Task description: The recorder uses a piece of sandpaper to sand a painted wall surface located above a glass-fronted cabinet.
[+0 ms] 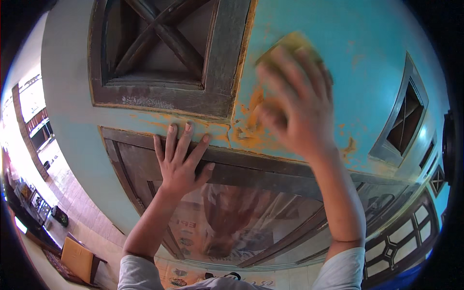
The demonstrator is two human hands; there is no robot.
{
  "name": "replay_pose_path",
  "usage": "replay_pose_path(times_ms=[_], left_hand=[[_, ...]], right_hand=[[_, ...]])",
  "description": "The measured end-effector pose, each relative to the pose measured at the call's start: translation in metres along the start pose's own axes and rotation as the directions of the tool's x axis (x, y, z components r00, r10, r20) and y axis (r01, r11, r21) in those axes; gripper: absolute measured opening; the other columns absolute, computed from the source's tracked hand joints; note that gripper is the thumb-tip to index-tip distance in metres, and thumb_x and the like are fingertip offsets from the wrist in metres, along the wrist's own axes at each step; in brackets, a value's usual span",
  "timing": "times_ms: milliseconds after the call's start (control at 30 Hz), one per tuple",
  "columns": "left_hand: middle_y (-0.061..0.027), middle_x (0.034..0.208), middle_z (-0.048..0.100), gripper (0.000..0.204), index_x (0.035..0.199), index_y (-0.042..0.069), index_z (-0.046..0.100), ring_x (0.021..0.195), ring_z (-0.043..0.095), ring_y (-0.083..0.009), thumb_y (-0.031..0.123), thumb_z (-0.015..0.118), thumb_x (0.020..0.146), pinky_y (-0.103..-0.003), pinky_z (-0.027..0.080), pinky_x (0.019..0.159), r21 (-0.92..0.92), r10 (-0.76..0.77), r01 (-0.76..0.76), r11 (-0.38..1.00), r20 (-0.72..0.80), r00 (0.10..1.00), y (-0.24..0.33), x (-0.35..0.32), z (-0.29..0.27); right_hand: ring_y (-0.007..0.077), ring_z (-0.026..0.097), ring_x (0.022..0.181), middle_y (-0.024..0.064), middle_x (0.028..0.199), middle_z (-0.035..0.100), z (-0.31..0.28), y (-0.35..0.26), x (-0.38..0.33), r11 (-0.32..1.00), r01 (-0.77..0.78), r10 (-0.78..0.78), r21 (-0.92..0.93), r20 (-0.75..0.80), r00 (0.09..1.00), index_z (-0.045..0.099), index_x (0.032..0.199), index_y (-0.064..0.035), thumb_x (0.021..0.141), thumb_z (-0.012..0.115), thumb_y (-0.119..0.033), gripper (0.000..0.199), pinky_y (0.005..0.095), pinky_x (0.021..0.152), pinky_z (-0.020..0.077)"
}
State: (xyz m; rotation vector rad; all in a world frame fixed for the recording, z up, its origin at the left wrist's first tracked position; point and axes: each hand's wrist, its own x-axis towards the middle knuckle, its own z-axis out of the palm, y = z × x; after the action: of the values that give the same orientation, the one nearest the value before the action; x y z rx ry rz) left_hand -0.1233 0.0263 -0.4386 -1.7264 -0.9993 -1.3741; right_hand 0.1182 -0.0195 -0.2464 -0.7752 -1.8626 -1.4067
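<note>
My right hand [302,92] is raised against the turquoise wall [372,29], blurred by motion. Under its fingers a yellowish sheet of sandpaper [296,40] is pressed to the paint; its edges show above and beside the fingertips. Orange-brown patches [256,137] mark the wall below and left of that hand. My left hand [181,162] lies flat with fingers spread and holds nothing. Its palm is over the dark wooden door frame [261,164], and its fingertips reach the strip of wall above it.
A brown wooden vent frame with crossed bars [166,84] is set into the wall at upper left. Glass panels [232,217] sit below the door frame. To the right is a smaller vent [406,116]. An orange-backed chair [77,258] stands on the floor at lower left.
</note>
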Motion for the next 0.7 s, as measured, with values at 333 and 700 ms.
replay_pose_path(times_ms=[333,700], left_hand=[[-0.0106,0.154,0.045,0.057,0.136,0.027,0.063,0.146,0.034,-0.0394,0.044,0.067,0.082,-0.061,0.009,0.12,-0.002,-0.017,0.017,1.0,-0.053,0.998,0.005,0.001,0.0],[-0.0184,0.155,0.042,0.058,0.138,0.016,0.06,0.146,0.031,-0.0459,0.045,0.062,0.087,-0.064,0.012,0.118,0.029,0.051,-0.049,0.998,-0.061,0.997,0.001,0.0,-0.001]], right_hand=[[0.0277,0.044,0.14,-0.0014,0.15,0.049,-0.003,0.011,0.011,0.989,0.146,-0.145,-0.022,0.025,0.989,0.057,0.136,-0.0302,0.089,0.064,-0.052,0.053,0.054,0.115,0.0354],[0.0354,0.04,0.142,0.0051,0.152,0.048,-0.005,0.028,0.019,0.987,0.139,-0.139,-0.078,0.001,0.99,0.058,0.138,-0.0243,0.095,0.051,-0.061,0.058,0.0554,0.117,0.0287]])
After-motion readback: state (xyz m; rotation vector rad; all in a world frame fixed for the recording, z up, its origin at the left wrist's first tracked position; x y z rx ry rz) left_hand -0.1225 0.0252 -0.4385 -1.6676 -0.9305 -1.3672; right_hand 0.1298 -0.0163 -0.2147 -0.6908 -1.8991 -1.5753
